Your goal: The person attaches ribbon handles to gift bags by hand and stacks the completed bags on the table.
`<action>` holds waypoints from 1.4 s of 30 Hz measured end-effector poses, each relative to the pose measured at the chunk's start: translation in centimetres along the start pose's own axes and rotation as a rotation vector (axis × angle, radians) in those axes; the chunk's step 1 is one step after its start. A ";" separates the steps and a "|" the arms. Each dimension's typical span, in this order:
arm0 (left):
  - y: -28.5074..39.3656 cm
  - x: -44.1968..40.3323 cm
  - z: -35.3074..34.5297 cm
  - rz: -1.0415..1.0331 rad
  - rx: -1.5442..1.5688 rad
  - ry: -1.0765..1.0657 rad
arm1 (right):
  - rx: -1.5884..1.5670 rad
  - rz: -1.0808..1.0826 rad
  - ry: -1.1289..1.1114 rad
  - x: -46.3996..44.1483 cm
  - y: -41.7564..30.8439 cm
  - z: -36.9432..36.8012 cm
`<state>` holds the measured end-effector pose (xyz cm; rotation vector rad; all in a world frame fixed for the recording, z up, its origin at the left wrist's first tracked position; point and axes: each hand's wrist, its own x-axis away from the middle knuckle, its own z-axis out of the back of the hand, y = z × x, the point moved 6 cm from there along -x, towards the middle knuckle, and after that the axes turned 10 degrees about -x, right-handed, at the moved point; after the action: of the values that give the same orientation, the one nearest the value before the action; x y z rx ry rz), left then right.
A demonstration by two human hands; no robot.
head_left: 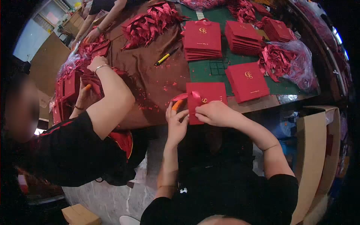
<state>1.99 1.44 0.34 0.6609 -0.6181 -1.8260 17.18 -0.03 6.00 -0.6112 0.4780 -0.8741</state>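
Observation:
A red paper gift bag [216, 90] with gold print lies at the table's near edge, turned sideways. A glossy red ribbon [195, 96] shows on its face, and another bit of ribbon rises by its left side. At the bag's left edge is my left hand [177, 123], an orange cover on one finger, its thumb and fingers closed on that edge. My right hand [214, 113] lies over the lower part of the bag, fingertips pinched together close to the left thumb. What the right fingertips hold is hidden.
Stacked red bags [202, 41] and another bag pile [248, 82] stand on the green mat [217, 68]. Ribbon bundles [150, 24] and a yellow-black cutter [165, 58] lie beyond. At left a co-worker's arm [114, 88] reaches over bags. A cardboard box [311, 150] stands right.

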 end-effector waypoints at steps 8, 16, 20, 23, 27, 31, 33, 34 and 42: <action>0.0 0.1 0.0 0.038 0.073 0.009 | -0.235 0.026 0.412 2.5 -0.2 1.6; 0.6 0.1 0.3 0.008 0.081 0.010 | 0.141 0.222 0.433 2.3 -1.4 0.1; 0.8 0.1 0.3 0.021 0.062 -0.004 | 0.289 0.278 0.409 2.1 -2.1 -0.1; 0.6 0.3 0.3 -0.008 0.078 0.041 | 0.371 0.292 0.373 2.0 -2.5 -0.6; 1.7 0.3 0.6 0.006 0.036 0.046 | 0.494 0.234 0.329 1.7 -3.6 -1.3; 2.1 1.0 0.7 -0.005 0.032 0.090 | 0.407 0.117 0.338 1.6 -3.9 -1.2; 1.8 1.3 0.1 -0.015 0.024 0.113 | 0.296 0.061 0.378 1.3 -3.2 -0.9; 1.1 1.4 -0.4 -0.018 0.040 0.113 | 0.270 0.047 0.398 1.6 -2.9 -1.3; 1.3 1.8 -1.0 -0.089 0.004 0.181 | 0.269 -0.146 0.466 1.7 -3.8 -1.1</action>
<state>2.99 -0.74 0.22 0.8582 -0.4787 -1.8223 15.33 -3.60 7.54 -0.1914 0.7258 -1.2048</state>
